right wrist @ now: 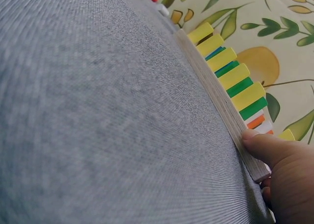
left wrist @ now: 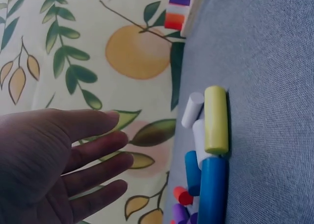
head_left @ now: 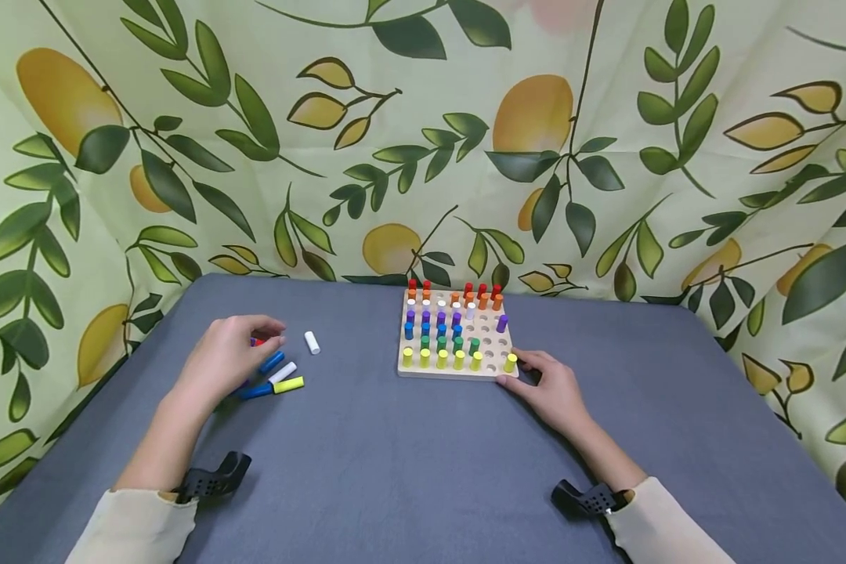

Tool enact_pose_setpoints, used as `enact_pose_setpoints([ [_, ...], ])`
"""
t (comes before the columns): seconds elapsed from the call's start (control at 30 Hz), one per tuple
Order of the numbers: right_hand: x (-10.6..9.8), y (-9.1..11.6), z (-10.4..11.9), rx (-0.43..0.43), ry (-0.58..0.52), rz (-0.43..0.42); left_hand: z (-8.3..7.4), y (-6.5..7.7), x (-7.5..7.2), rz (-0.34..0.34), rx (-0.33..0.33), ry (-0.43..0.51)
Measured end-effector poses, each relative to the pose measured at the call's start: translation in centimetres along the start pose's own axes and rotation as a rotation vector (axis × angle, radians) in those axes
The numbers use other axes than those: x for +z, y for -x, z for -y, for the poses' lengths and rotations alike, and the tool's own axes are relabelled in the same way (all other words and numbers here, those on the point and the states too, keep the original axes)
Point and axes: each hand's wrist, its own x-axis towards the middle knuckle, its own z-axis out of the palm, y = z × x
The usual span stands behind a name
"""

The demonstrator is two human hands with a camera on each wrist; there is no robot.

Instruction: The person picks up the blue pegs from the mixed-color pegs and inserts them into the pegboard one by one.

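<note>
My left hand [head_left: 227,352] hovers above a loose pile of pegs on the left of the table, fingers extended and nothing between them in the left wrist view. Beneath and beside it lie a yellow peg [head_left: 288,385], a long blue peg [head_left: 256,391], a shorter blue peg [left wrist: 193,173], a red peg [left wrist: 183,195], a purple peg [left wrist: 180,213] and white pegs [head_left: 283,372]. My right hand [head_left: 551,392] grips the near right corner of a wooden pegboard [head_left: 458,375], thumb against its front edge. Rows of coloured pegs stand upright in the board, with several bare holes towards the right.
One white peg [head_left: 312,342] lies apart, between the pile and the board. A grey cloth [head_left: 366,470] covers the table. Behind its far edge hangs a curtain [head_left: 423,117] printed with leaves and fruit. Each wrist wears a black band [head_left: 215,476].
</note>
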Motion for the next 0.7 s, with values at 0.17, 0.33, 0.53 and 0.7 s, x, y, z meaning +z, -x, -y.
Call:
enact_pose_setpoints([
  [0.17, 0.0, 0.0, -0.2, 0.001, 0.000, -0.002, 0.5, -0.2, 0.2, 0.020, -0.005, -0.018],
  [0.33, 0.1, -0.1, -0.3, -0.005, -0.006, -0.007, 1.2, -0.3, 0.3, 0.042, -0.009, -0.035],
  [0.53, 0.2, -0.1, -0.4, -0.008, -0.008, -0.006, 1.9, -0.3, 0.6, 0.091, -0.024, -0.042],
  [0.7, 0.2, -0.1, -0.4, -0.016, -0.011, -0.013, 2.6, -0.5, 1.0, 0.106, -0.012, -0.041],
])
